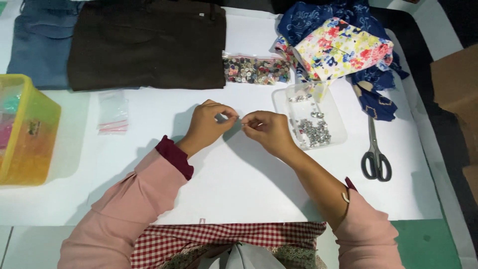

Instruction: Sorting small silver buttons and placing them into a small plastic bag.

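My left hand (208, 124) and my right hand (266, 130) meet fingertip to fingertip above the white table sheet (224, 174). Both pinch something tiny and silvery between thumb and forefinger at the point where they touch; it is too small to tell what it is. Just right of my right hand sits a clear plastic tray (334, 110) holding several small silver metal pieces. Behind my hands lies a clear bag of mixed buttons (255, 69).
Black-handled scissors (376, 154) lie at the right. Floral and blue fabrics (343, 47) are piled at back right, brown cloth (147, 42) and blue denim (42, 42) at back left. A yellow plastic box (25, 129) stands at left, beside a small empty bag (113, 112). Red checked cloth (224, 236) lies near me.
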